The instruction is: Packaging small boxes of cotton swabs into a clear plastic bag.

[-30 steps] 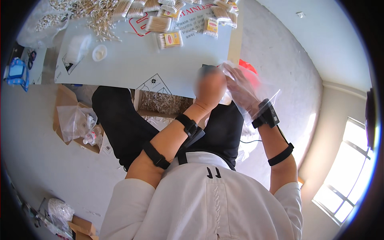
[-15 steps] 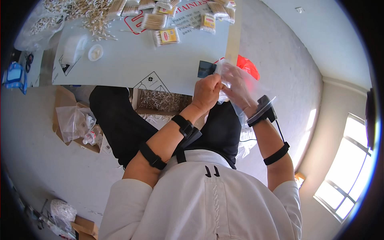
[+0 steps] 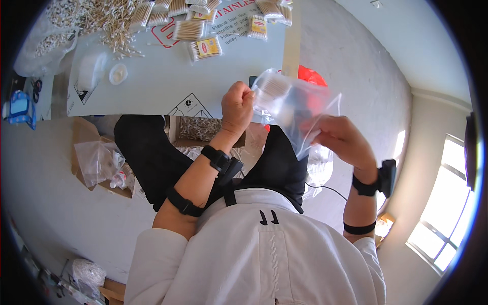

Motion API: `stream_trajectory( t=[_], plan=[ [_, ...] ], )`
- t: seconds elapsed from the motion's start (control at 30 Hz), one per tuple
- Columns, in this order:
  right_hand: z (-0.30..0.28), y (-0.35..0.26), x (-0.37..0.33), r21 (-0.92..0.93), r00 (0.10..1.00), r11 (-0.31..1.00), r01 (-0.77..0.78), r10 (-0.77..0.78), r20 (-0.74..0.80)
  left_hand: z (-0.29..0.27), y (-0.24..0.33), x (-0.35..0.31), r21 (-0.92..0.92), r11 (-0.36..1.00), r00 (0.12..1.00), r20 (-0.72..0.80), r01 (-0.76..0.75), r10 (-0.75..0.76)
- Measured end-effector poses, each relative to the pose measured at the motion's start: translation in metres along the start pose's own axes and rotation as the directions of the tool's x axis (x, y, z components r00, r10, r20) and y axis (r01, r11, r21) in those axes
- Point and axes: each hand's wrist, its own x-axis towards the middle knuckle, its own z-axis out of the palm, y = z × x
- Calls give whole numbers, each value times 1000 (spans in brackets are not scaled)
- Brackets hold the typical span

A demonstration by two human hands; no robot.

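A clear plastic bag (image 3: pixel 305 99) is stretched between my hands over the near right corner of the table. Inside its far left end shows a pale bundle of cotton swabs (image 3: pixel 274 87), blurred by the plastic. My left hand (image 3: pixel 237 108) is closed on the bag's left end, beside that bundle. At the bag's loose near right end, my right hand (image 3: pixel 343 137) pinches the edge; its fingertips are partly behind the film. Packs of cotton swabs (image 3: pixel 207 48) with yellow labels lie farther back on the table.
A film-covered table (image 3: pixel 152 94) carries a heap of loose swabs (image 3: pixel 119 30) and a small white dish (image 3: pixel 118 74). A red plastic bag (image 3: pixel 311 75) hangs by its right edge. Under it is a box of swabs (image 3: pixel 201 129). A cardboard box (image 3: pixel 81 127) with plastic bags sits lower left.
My right hand has come out of the clear bag, moved nearer and now grips its edge. My left hand has shifted left, and the bag is spread wider.
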Motion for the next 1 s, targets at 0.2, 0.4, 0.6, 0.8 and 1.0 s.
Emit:
stream_trajectory(
  t=[0.2,0.4,0.6,0.8,1.0],
  plan=[
    [11,112,-14,340,749,913,224,62,-660,-14,-5,6,-274,925,960,166,263,-224],
    [128,171,31,554,829,804,217,148,-540,-30,20,-10,108,988,868,495,-110,43],
    [145,118,77,379,842,892,247,-4,-540,-3,10,-19,-16,991,874,474,130,-107],
    [140,154,73,483,765,810,334,67,-641,-18,41,-7,-88,949,821,529,304,-214],
    [114,132,22,498,678,771,397,119,-725,-36,124,48,274,730,733,526,-626,431]
  ],
)
